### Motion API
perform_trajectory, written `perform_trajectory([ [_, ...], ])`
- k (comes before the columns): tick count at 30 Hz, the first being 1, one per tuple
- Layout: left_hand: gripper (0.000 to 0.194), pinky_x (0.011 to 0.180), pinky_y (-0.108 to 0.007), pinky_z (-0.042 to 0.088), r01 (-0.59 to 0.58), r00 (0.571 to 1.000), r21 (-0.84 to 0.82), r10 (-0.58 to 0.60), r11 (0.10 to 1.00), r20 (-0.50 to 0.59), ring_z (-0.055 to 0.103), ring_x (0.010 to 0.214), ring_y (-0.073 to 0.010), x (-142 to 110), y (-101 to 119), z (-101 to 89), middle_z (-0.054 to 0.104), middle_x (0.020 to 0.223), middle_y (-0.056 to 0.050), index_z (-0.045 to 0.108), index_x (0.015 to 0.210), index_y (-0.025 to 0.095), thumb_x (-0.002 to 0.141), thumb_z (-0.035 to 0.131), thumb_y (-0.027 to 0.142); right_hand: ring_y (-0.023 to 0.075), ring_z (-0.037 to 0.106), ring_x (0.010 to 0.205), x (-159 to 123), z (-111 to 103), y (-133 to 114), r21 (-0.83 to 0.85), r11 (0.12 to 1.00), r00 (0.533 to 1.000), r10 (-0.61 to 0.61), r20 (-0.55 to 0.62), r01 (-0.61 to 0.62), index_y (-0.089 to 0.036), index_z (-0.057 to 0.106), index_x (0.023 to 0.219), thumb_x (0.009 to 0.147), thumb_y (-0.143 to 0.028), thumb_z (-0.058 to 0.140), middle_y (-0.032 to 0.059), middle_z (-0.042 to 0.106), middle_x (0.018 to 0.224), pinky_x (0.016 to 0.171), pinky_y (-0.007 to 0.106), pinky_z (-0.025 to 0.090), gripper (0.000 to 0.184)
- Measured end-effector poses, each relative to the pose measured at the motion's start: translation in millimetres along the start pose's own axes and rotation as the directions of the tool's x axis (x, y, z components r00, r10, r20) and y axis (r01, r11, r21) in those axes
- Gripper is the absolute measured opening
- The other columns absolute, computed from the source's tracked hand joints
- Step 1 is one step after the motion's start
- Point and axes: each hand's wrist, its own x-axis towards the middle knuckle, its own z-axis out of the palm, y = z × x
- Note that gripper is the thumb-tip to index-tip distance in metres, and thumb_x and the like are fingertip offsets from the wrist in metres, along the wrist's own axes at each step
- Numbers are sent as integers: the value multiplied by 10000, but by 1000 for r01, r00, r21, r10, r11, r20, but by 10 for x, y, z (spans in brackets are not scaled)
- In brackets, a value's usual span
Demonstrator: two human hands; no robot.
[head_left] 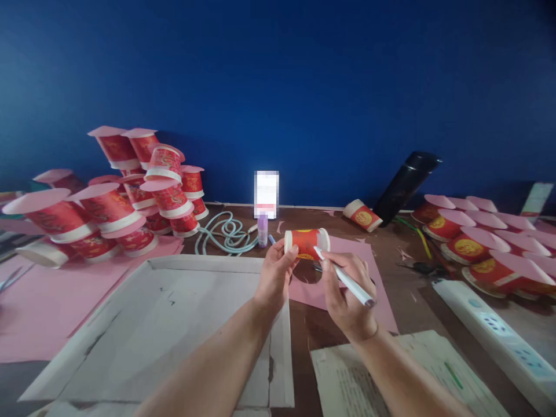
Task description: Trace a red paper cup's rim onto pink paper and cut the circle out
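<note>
1. Head view: the left hand [277, 267] pinches a red paper cup [302, 238] between thumb and fingers, holding it sideways above the tabletop [300, 333], near the middle of the scene.
2. The right hand [353, 295] grips a white marker [354, 285], its tip at the right end of the cup; whether it touches, I cannot tell.
3. Behind and below the right hand lies a pink sheet [382, 295]; nearer, a printed paper [434, 356].
4. On the near left sits a shallow white tray [130, 324], partly beneath the left forearm.
5. Beyond the cup, a purple glue stick [263, 234] stands before a lit phone [266, 188], beside a coiled pale cable [223, 234].
6. Far left, red cups [169, 200] and pink discs are stacked; far right, a black thermos [403, 188] leans.
7. A white power strip [486, 318] lies on the near right.
</note>
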Motion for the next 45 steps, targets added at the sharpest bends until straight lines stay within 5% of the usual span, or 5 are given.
perform_trajectory([
  [9,483,1051,-375,361,20,1000,-49,-20,999,-2,565,1173,-198,-23,26,17,658,1199,-12,565,1272,355,810,704,362,166,607,774,-5,-29,-19,62,998,999,22,-48,-19,-184,610,1061,870,-97,556,38,652,862,751,337,461,217],
  [45,461,1073,-421,354,0,999,-33,2,999,36,588,1150,-229,-33,15,12,657,1191,-76,583,1201,242,774,740,314,196,659,872,-31,35,-3,2,999,997,-47,55,46,-199,624,1093,867,-115,572,62,716,963,819,366,471,246],
])
